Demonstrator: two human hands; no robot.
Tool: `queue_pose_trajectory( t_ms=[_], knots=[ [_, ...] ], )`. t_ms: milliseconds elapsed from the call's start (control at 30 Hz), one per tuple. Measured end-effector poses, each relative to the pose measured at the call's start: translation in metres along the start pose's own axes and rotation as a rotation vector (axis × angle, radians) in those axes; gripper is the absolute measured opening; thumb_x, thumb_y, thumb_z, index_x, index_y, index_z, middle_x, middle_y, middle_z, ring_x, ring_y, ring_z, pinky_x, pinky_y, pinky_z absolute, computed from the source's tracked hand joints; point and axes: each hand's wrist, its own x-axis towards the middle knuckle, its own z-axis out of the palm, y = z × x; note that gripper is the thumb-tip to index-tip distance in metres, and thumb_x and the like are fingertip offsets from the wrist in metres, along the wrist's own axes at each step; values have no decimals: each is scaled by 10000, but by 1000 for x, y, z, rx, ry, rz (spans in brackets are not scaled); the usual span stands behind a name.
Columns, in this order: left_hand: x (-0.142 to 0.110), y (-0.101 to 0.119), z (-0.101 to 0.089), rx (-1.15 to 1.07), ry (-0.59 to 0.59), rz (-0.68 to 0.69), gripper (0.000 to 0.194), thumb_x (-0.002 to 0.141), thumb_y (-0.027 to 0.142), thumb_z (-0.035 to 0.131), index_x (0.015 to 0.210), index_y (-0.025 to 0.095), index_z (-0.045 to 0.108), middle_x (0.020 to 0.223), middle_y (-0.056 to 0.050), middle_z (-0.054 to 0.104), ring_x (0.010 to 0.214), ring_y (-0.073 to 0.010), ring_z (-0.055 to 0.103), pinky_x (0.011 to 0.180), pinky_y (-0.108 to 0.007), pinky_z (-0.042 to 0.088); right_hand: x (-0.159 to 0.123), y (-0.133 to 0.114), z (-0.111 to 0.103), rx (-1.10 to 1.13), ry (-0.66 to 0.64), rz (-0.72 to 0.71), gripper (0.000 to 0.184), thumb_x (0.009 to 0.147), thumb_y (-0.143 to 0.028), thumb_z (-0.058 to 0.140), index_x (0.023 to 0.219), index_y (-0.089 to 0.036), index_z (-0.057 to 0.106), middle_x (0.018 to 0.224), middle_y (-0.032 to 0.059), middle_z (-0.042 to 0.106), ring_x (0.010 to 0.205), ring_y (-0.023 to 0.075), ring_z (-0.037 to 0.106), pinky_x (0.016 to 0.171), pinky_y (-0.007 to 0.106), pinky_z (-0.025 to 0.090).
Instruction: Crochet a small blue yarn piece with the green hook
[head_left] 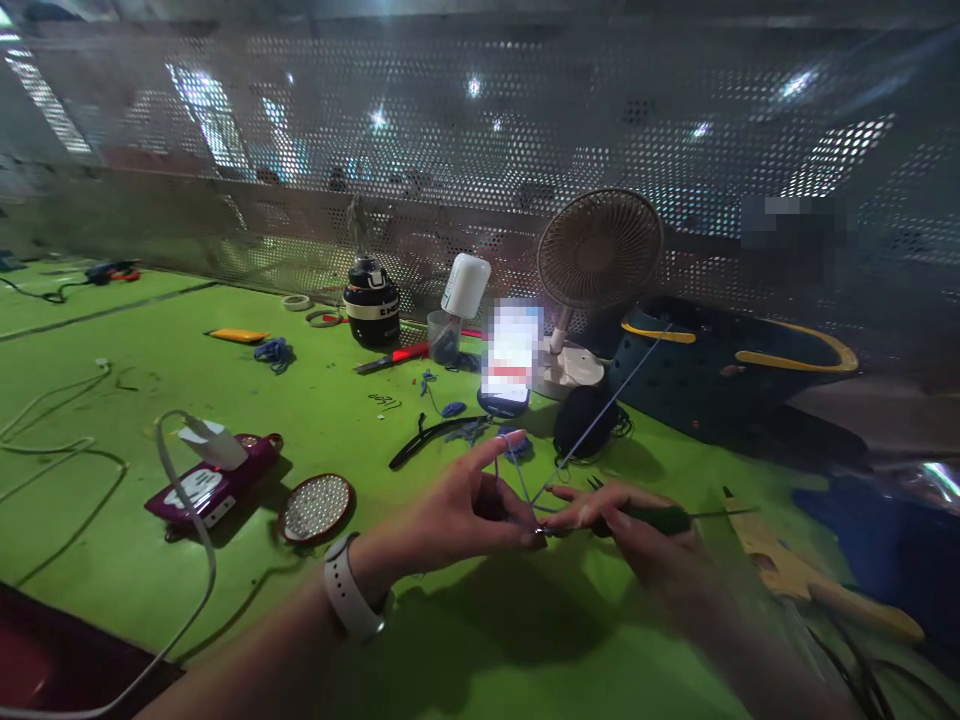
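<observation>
My left hand (480,505) is raised over the green table, a blue yarn (517,465) looped around its lifted index finger. Its thumb and other fingers pinch the yarn close to a thin metal tip. My right hand (637,525) grips a crochet hook with a dark green handle (664,517), its tip meeting the left fingertips. Small dark points poke out above the right fingers; what they belong to is unclear. From the hands the yarn runs taut up and right to a dark blue basket (660,375) with yellow handles. Any stitched piece is hidden by the fingers.
A lit phone (511,355) stands ahead, beside a fan (574,365) and a black round object (586,422). Farther back are a bottle (373,310) and a cup (444,338). Left lie a purple power strip (217,495), a round studded disc (316,507) and a yellow cutter (236,335).
</observation>
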Motion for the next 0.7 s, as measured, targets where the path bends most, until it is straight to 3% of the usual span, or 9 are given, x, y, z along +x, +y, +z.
queue_pose_trajectory(
  t_ms=[233, 467, 700],
  knots=[
    [-1, -1, 1, 55, 0, 10, 1006, 693, 57, 778, 1520, 173, 216, 772, -7, 728, 711, -143, 684, 726, -303, 523, 1, 0, 0, 66, -16, 34, 163, 925, -381, 604, 871, -303, 737, 910, 5, 810, 1119, 252, 689, 1062, 526, 451],
    [-1, -1, 1, 49, -12, -8, 1048, 683, 39, 778, 1531, 162, 176, 765, -9, 727, 686, -134, 675, 686, -279, 519, -1, 3, -4, 33, 11, 88, 185, 913, -405, 611, 861, -289, 744, 901, 27, 811, 1144, 287, 672, 1016, 565, 471],
    [-2, 5, 3, 85, -10, -58, 1038, 686, 46, 775, 1530, 131, 176, 773, -17, 734, 710, -135, 680, 713, -287, 525, -2, 2, 2, 156, 8, 109, 202, 915, -419, 610, 869, -272, 740, 905, 30, 807, 1130, 280, 675, 1099, 553, 386]
  ],
)
